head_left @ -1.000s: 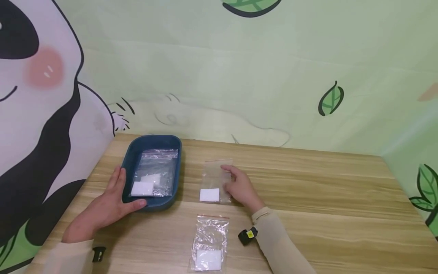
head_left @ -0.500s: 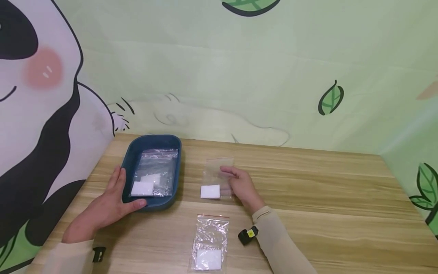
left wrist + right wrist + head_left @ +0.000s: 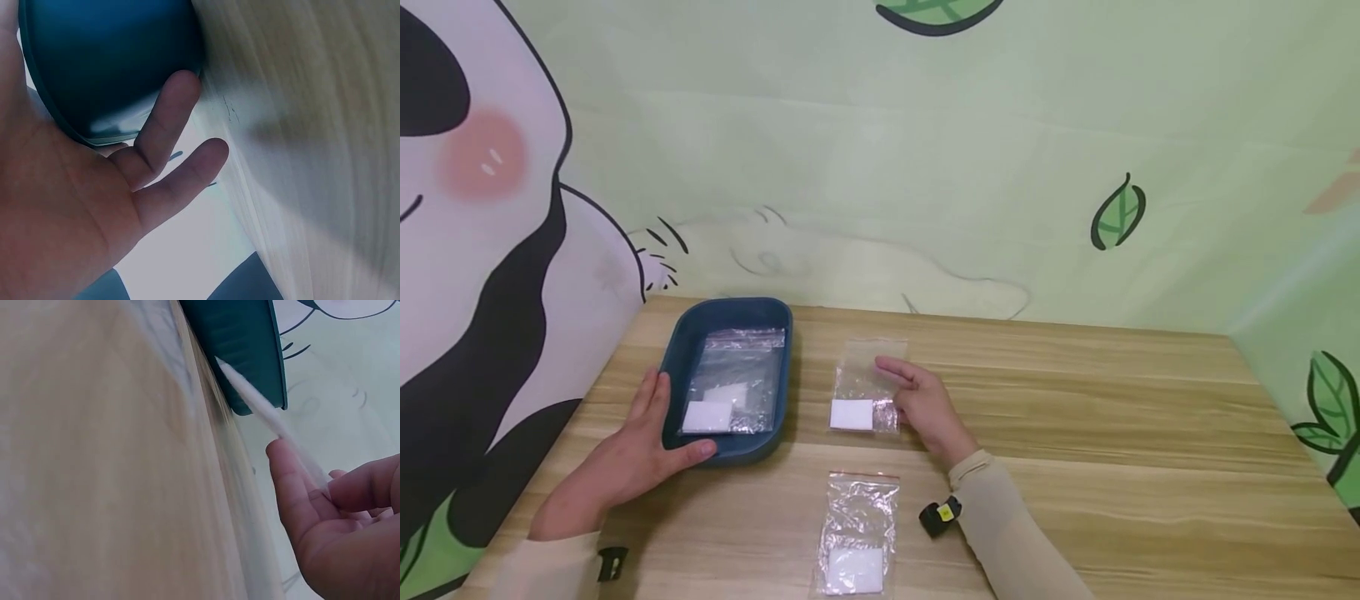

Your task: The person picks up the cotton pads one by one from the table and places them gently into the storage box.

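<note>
My right hand [image 3: 928, 408] pinches a clear zip-lock bag [image 3: 859, 371] at its right side, between thumb and fingers. A white rectangular piece [image 3: 852, 414] sits in the bag's lower left corner. In the right wrist view, the bag [image 3: 259, 406] appears edge-on, tilted and lifted off the table. Along the left side of a dark blue plastic tray [image 3: 787, 375], my left hand [image 3: 625, 458] rests with straight fingers against the outer wall and its thumb at the near rim. The left wrist view shows two extended fingers [image 3: 165, 119] beside the tray's wall.
Inside the tray lie overlapping clear bags [image 3: 741, 367] with white pieces. Another zip-lock bag [image 3: 859, 521] with a white piece lies on the wooden table [image 3: 1112, 417] near the front edge. A printed wall cloth [image 3: 925, 167] stands behind the table.
My right hand has raised the bag off the table and shifted it slightly left, toward the tray. The left hand stays at the tray; the head view has shifted slightly.
</note>
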